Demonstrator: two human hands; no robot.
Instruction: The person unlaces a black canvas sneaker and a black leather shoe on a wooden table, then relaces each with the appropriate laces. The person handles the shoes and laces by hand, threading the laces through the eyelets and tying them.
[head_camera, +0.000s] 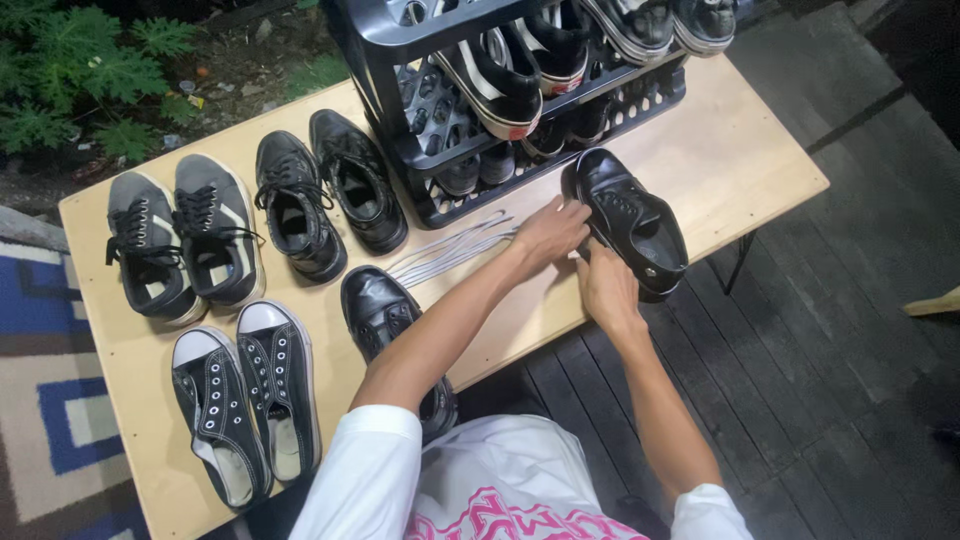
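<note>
Leather, black and glossy, is catching the light on the shoe (632, 222) you are handling: a low lace-up with a rounded toe, its dark opening facing up and its eyelets showing along the tongue. It is resting on the wooden table (735, 165) near the right front edge, just in front of the black plastic rack (400, 110), with its heel pointing toward the table's edge.

Your left hand (548, 232) is pressing against the shoe's left side near the toe, fingers curled onto the leather rather than spread. Your right hand (606, 287) is closing around the near side of the shoe by the heel, thumb up against the upper. Both hands are touching the shoe, one on each side of it.

Just left of your left hand, loose pale laces (450, 248) are lying in a bundle on the table. Beyond your left forearm, the matching black leather shoe (385, 320) is sitting at the table's near edge. Farther left, a pair of black lace-up shoes (325, 195), a pair of grey sneakers (185, 240) and a pair of black canvas sneakers with white toe caps (245, 400) are standing in rows. More shoes are filling the rack's shelves.
</note>
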